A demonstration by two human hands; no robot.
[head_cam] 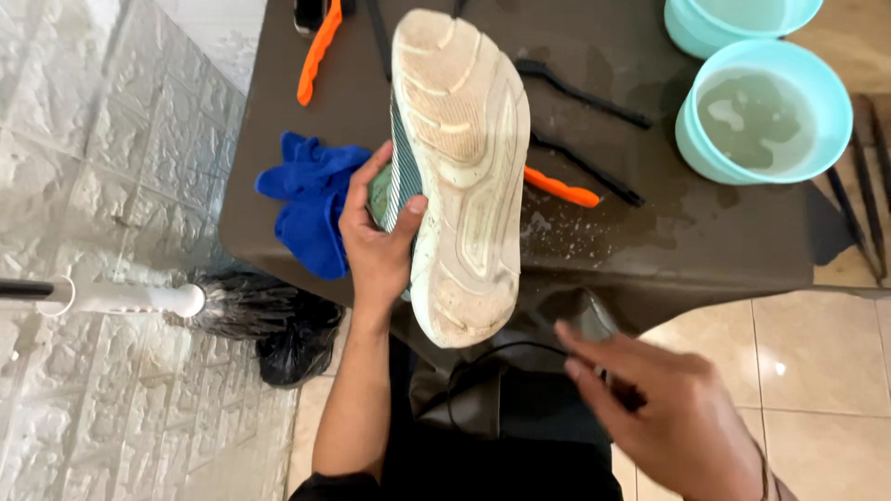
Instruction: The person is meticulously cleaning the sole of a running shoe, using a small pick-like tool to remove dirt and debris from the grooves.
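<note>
- Head view: my left hand [376,237] clamps the teal knit sneaker with its dirty off-white rubber sole [461,176] by the upper, sole turned up, over the near edge of the dark wet table [278,186].
- It looks light; the sole seems stiff, the knit soft (likely slick when wet), so I'd hold it at mid-foot.
- My right hand [673,417] hovers low, blurred; I cannot tell its grip.

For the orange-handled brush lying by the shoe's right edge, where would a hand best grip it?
Probably the orange handle, taken from above on the table's near side. It lies flat and exposed right of the shoe; its other end is hidden behind the sole.
</note>
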